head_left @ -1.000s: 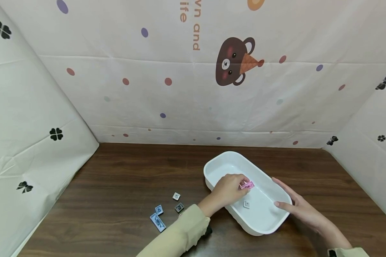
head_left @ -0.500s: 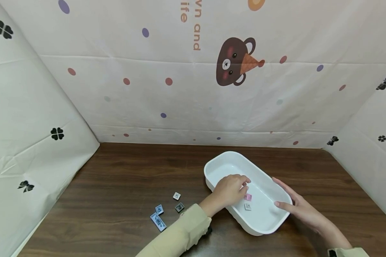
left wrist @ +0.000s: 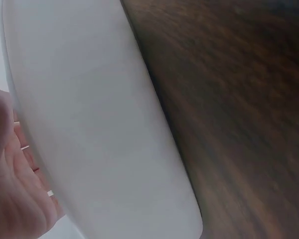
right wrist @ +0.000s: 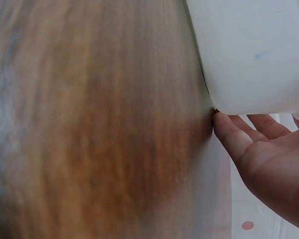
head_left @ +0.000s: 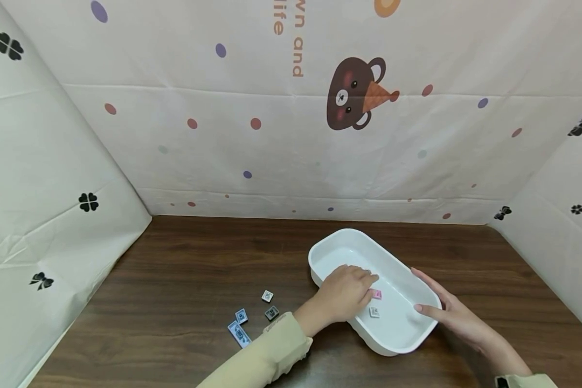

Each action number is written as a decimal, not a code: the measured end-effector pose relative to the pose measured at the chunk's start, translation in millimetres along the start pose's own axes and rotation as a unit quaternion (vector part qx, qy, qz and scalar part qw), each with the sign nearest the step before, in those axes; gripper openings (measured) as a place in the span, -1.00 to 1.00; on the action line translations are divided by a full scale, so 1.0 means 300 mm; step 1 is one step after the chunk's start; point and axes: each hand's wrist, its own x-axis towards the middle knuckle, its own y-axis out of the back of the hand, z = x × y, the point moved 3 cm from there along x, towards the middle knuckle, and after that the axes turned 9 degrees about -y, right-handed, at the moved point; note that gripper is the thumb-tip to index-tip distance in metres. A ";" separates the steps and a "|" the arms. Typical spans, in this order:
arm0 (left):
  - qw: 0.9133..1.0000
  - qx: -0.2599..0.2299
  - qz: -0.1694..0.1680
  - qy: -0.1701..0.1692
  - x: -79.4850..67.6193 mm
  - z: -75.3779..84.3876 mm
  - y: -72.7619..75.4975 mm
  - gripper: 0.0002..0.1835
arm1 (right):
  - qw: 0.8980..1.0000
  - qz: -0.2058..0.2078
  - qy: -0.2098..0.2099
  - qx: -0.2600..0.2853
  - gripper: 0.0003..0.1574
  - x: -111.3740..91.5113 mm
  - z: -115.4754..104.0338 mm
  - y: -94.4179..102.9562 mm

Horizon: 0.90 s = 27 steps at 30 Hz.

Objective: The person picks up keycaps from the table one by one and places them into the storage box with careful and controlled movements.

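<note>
A white plastic tray (head_left: pixel 393 337) stands slantwise on the wooden table, to the right. My left hand (head_left: pixel 346 293) is inside it, loosely bent fingers over the tray's floor and nothing visible between them. Beside the fingertips lies a small pink piece (head_left: pixel 377 295), partly covered by the hand. Just in front of that sits a white square piece (head_left: pixel 374 312) with a dark print. My right hand (head_left: pixel 461 318) holds the tray's right end, thumb over the rim and fingers along the outer wall. In the left wrist view, the left palm (left wrist: pixel 20 199) shows beyond the tray's near wall.
Left of the tray, several small printed pieces lie on the table (head_left: pixel 189 275): a white square (head_left: pixel 267 296), a dark-edged square (head_left: pixel 271 313), a light blue square (head_left: pixel 241 316) and a longer blue piece (head_left: pixel 238 333), partly behind the left sleeve (head_left: pixel 267 350). A patterned sheet (head_left: pixel 213 151) hangs behind.
My left hand let go of the pink piece, which now lies on the tray's floor. That hand then shifted slightly over it. My right hand kept its place on the rim.
</note>
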 end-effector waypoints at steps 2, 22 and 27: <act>1.000 0.010 -0.007 -0.001 -0.009 0.003 0.000 -0.61 | 1.000 0.000 -0.007 0.000 -0.11 0.000 -0.001 0.000; 0.997 0.070 -0.029 -0.012 -0.121 0.008 0.035 -0.48 | 1.000 -0.009 -0.009 0.004 -0.12 -0.001 0.001 0.001; 0.996 0.085 -0.034 -0.012 -0.147 0.003 0.048 -0.47 | 1.000 -0.009 -0.016 0.006 -0.12 0.000 0.001 0.001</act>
